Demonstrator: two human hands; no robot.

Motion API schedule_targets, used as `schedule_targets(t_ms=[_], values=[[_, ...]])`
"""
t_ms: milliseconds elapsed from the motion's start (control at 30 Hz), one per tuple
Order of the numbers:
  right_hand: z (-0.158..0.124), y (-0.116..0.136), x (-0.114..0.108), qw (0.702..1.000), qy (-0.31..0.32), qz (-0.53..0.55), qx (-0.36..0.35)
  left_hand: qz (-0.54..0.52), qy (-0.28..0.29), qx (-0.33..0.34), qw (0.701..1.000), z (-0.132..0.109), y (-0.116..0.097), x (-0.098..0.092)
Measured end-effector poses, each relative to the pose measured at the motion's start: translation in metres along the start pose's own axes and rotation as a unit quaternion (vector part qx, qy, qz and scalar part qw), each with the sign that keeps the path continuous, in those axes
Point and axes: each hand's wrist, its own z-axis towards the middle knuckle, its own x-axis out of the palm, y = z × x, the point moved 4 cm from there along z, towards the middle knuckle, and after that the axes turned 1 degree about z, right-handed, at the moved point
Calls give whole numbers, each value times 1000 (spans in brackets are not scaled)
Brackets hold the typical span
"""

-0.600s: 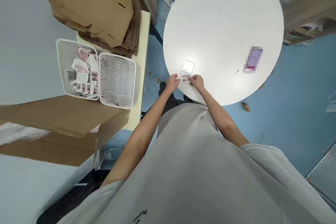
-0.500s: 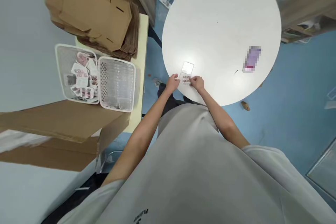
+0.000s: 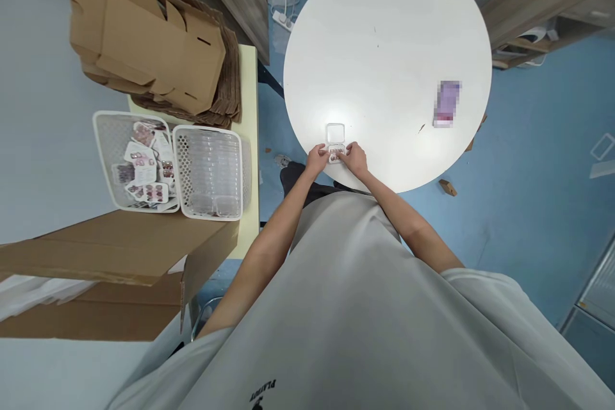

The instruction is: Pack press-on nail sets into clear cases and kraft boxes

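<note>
A small clear plastic case (image 3: 335,134) lies open at the near edge of the round white table (image 3: 384,45). Its lower half holds a small card with pink and red pieces (image 3: 336,154). My left hand (image 3: 316,158) pinches the left side of that card and case, fingers curled. On the right side, my right hand (image 3: 356,157) grips the same piece, fingers bent over it. Both hands rest on the table's edge, close together.
A purple blurred object (image 3: 446,103) lies on the table's right. To the left, a yellow side table (image 3: 250,141) carries a white basket of cards (image 3: 135,163), a basket of clear cases (image 3: 209,170) and stacked flat cardboard (image 3: 154,45). A large cardboard box (image 3: 110,269) stands nearer.
My hands have drawn closer together on the card and case. The case's lid now stands straight above the card. The camera view has shifted, so everything sits slightly lower and left.
</note>
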Motion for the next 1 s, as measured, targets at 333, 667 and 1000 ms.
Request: schedule_targets(t_ms=[333, 667, 1000], values=[[2, -24, -19, 974, 92, 205, 4, -171, 62, -32, 983, -44, 8, -1], [-52, -11, -43, 905, 213, 352, -108, -256, 80, 13, 963, -95, 13, -11], [-89, 14, -62, 903, 206, 337, -170, -265, 20, 83, 960, -136, -15, -3]])
